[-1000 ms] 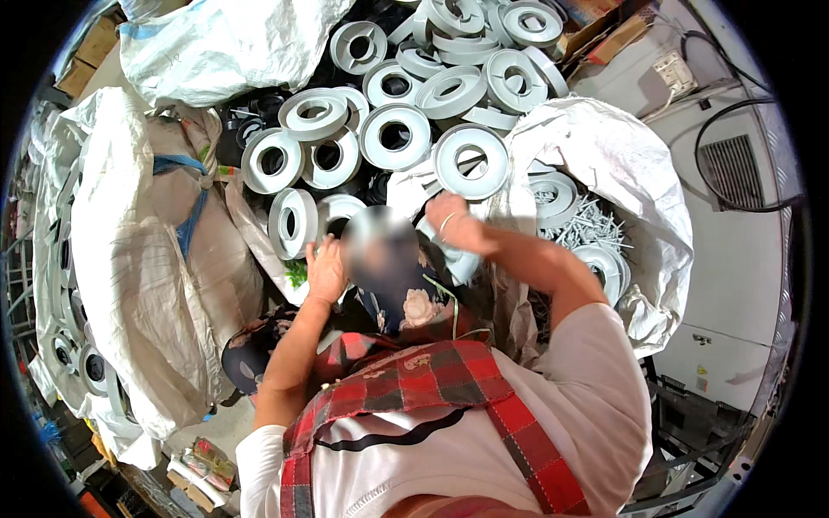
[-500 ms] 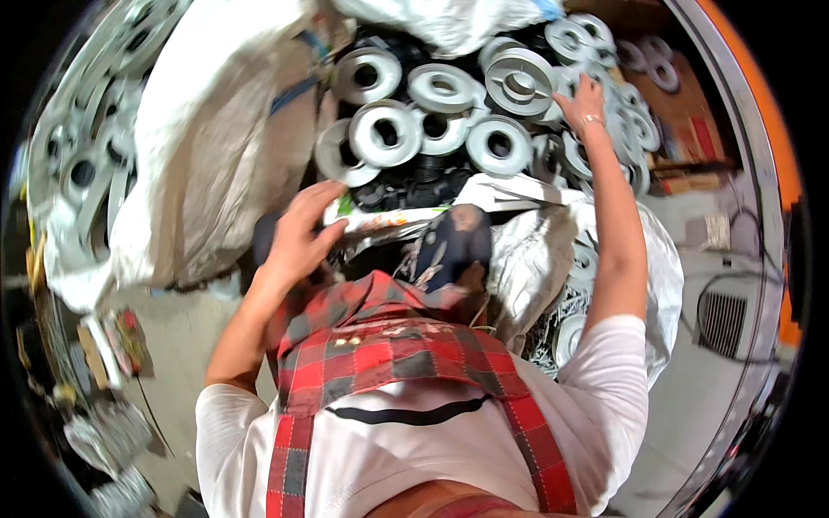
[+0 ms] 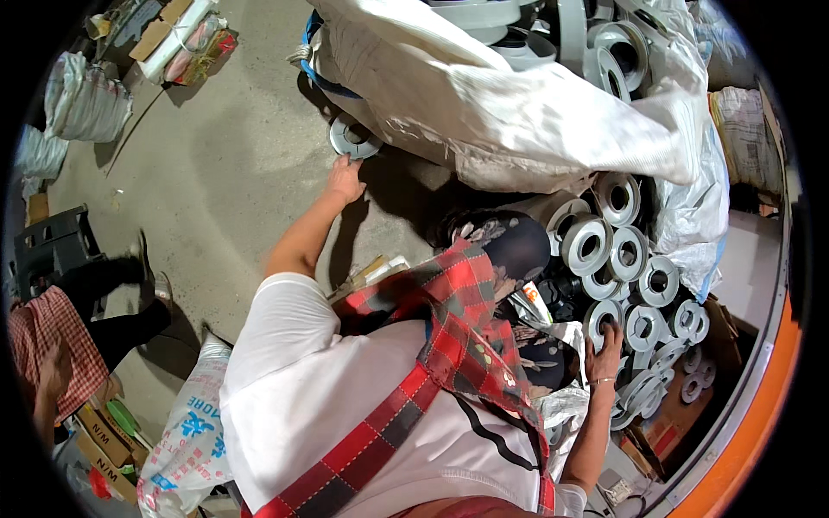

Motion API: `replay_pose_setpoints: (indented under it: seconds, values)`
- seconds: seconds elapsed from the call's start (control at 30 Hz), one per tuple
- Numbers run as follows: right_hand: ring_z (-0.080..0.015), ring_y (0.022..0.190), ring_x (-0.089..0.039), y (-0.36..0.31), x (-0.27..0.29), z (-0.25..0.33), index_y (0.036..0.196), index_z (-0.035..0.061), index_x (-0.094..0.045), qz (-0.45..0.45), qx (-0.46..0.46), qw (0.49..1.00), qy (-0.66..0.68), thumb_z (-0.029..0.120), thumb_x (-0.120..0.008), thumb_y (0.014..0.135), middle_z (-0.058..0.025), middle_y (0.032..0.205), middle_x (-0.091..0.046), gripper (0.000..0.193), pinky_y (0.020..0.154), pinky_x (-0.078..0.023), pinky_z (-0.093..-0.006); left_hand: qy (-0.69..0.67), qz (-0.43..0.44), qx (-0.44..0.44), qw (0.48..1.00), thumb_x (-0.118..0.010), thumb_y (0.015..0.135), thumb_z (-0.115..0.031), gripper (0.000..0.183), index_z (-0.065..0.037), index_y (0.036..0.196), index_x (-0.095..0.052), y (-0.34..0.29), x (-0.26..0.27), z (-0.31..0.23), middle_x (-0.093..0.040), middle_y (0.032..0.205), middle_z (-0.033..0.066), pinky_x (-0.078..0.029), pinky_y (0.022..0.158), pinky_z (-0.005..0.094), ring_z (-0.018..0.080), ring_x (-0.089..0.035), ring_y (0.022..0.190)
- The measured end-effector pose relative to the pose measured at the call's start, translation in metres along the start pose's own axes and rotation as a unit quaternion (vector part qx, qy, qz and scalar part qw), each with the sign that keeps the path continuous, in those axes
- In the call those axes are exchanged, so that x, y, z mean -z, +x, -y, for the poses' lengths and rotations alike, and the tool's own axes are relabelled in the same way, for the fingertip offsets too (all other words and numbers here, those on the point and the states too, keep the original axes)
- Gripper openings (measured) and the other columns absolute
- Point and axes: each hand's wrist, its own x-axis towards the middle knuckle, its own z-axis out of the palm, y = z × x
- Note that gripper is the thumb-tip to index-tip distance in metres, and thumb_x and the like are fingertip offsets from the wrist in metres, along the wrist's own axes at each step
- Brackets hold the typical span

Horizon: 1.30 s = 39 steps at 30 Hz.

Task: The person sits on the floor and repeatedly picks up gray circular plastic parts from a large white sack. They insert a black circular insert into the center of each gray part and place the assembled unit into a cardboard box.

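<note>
My left hand (image 3: 345, 180) reaches down to the floor, its fingers closed at the near rim of a grey plastic flanged ring (image 3: 339, 138) that lies beside the large white woven sack (image 3: 553, 112). On the right, my right hand (image 3: 603, 354) rests against the pile of similar grey rings, fingers stretched apart over the lower edge of one ring (image 3: 599, 318). Several more rings (image 3: 628, 252) lie around it, tilted and overlapping. Black parts (image 3: 560, 298) show between my knees and the pile. The undersides of my fingers are hidden.
A co-worker (image 3: 65, 363) in a checked garment is at the far left, near a black stool (image 3: 56, 246). A printed white sack (image 3: 186, 432) and cardboard boxes (image 3: 108, 432) stand at lower left. An orange edge (image 3: 734, 427) curves along the right.
My view and body have turned left. My left hand has moved from near my knee to the ring on the floor. My right hand stays at the ring pile.
</note>
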Motion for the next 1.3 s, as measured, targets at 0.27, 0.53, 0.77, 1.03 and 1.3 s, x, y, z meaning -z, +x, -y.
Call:
replay_pose_setpoints:
  seconds: [0.27, 0.53, 0.77, 1.03, 1.3]
  values:
    - [-0.0414, 0.116, -0.041, -0.070, 0.029, -0.028, 0.113, -0.0044, -0.049, 0.073, -0.127, 0.986, -0.084, 0.011, -0.070, 0.068, -0.0257, 0.124, -0.042, 0.052, 0.099, -0.036, -0.0395, 0.115, 0.006, -0.006, 0.993, -0.035, 0.091, -0.012, 0.041, -0.009, 0.132, -0.038, 0.096, -0.084, 0.037, -0.033, 0.140, 0.0119, -0.023, 0.107, 0.0426, 0.0300, -0.028, 0.130]
    - [-0.0424, 0.121, -0.035, -0.012, 0.075, 0.017, 0.129, -0.0008, -0.033, -0.098, -0.101, 0.987, -0.076, 0.007, -0.066, 0.071, -0.0244, 0.130, -0.036, 0.067, 0.101, -0.033, -0.0418, 0.054, 0.095, 0.065, 0.992, -0.070, 0.064, -0.042, 0.067, -0.002, 0.116, -0.054, 0.025, -0.071, 0.015, -0.051, 0.122, 0.0158, -0.022, 0.102, 0.0526, 0.0323, -0.045, 0.115]
    - [-0.0317, 0.131, -0.029, 0.187, 0.228, 0.109, 0.136, 0.0115, -0.034, -0.369, 0.213, 0.882, -0.203, -0.009, -0.055, 0.067, -0.0116, 0.142, -0.031, 0.075, 0.107, -0.026, -0.0410, -0.188, -0.073, 0.085, 0.976, -0.065, 0.065, -0.031, 0.048, 0.002, 0.099, -0.054, -0.079, 0.018, -0.018, -0.062, 0.092, 0.0204, -0.035, 0.093, 0.0449, 0.0363, -0.058, 0.092]
    - [-0.0230, 0.137, -0.021, 0.281, 0.197, 0.093, 0.139, 0.0139, -0.025, -0.012, 0.128, 0.952, -0.277, 0.010, -0.054, 0.080, -0.0052, 0.146, -0.028, 0.066, 0.110, -0.019, -0.0469, -0.325, -0.301, 0.082, 0.893, -0.059, 0.075, -0.023, 0.054, 0.010, 0.115, -0.044, -0.133, 0.136, -0.025, -0.056, 0.106, 0.0271, -0.042, 0.085, 0.0402, 0.0362, -0.055, 0.098]
    - [-0.0244, 0.134, -0.027, 0.259, 0.143, 0.032, 0.136, 0.0154, -0.031, -0.298, 0.128, 0.946, 0.009, 0.013, -0.059, 0.078, -0.0045, 0.142, -0.033, 0.064, 0.108, -0.024, -0.0441, -0.416, -0.371, 0.015, 0.830, -0.063, 0.081, -0.024, 0.048, 0.005, 0.116, -0.047, -0.156, 0.224, -0.116, -0.057, 0.098, 0.0128, -0.043, 0.082, 0.0331, 0.0211, -0.054, 0.088]
